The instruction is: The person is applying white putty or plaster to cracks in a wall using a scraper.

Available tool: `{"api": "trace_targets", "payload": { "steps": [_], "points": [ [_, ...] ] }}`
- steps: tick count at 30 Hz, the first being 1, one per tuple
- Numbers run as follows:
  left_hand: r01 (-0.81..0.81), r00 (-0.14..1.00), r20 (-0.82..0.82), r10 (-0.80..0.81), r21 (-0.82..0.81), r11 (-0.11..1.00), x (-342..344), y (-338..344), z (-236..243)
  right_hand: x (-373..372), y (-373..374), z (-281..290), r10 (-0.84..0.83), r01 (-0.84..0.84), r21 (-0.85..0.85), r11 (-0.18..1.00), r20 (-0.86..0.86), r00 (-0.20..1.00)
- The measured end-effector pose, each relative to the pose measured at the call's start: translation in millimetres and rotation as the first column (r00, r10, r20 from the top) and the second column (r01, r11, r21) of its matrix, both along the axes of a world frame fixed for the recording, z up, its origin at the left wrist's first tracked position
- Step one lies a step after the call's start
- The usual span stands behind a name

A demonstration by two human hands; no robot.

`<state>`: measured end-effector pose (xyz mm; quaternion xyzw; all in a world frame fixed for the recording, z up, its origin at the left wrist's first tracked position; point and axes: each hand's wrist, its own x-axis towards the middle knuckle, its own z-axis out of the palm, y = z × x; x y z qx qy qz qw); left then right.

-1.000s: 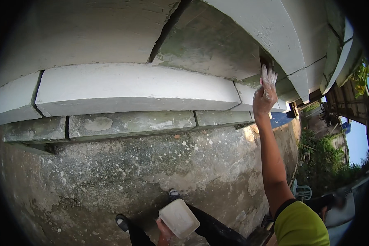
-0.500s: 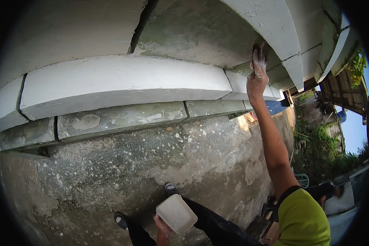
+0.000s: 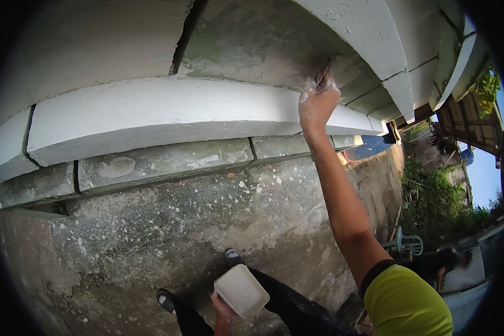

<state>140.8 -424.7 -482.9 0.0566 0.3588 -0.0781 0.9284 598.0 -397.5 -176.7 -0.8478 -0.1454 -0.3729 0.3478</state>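
Note:
My right hand (image 3: 317, 103) is stretched up, smeared with white, and shut on a small dark flat tool (image 3: 323, 73). The tool's tip presses on a grey unpainted patch of wall (image 3: 252, 45), just above a white painted moulding band (image 3: 168, 117). Low in the picture, my left hand (image 3: 223, 307) holds a white rectangular tub (image 3: 241, 291) from below, near my dark trouser legs. I cannot see inside the tub.
My two dark shoes (image 3: 165, 299) (image 3: 232, 256) stand on rough, stained concrete ground (image 3: 151, 241). A green plastic chair (image 3: 409, 245) and another person (image 3: 442, 263) are at the lower right. Plants and a roof lie beyond.
My right hand with the tool has shifted left along the grey wall patch. The tub stays in my left hand.

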Motion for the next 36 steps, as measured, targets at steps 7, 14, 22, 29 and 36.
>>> {"api": "trace_targets", "payload": {
  "steps": [7, 14, 22, 29, 36],
  "points": [
    [0.003, 0.999, 0.035, -0.002, -0.028, 1.0, -8.1, 8.2, -2.0, -99.8, 15.5, -17.5, 0.329, -0.329, -0.005, 0.944, 0.0, 0.944],
    [-0.006, 0.999, -0.048, 0.003, -0.057, 0.998, -6.3, -5.7, -25.8, 10.7, -3.1, 20.9, 0.079, -0.123, 0.223, 0.967, 0.199, 0.977],
    [0.015, 1.0, -0.021, -0.015, -0.015, 1.0, 5.8, 8.4, 1.0, -133.4, 219.3, -46.0, 0.457, -0.491, 0.174, 0.853, 0.203, 0.866],
    [0.041, 0.999, -0.004, -0.042, -0.045, 0.998, 14.5, 20.3, 22.5, -224.0, 84.4, -61.7, 0.609, -0.52, 0.373, 0.768, -0.179, 0.772],
    [-0.045, 0.993, -0.109, 0.046, 0.014, 0.999, 16.5, 36.9, 59.9, -279.2, -51.0, 20.9, 0.418, -0.105, 0.52, 0.847, -0.531, 0.737]
  ]
}}
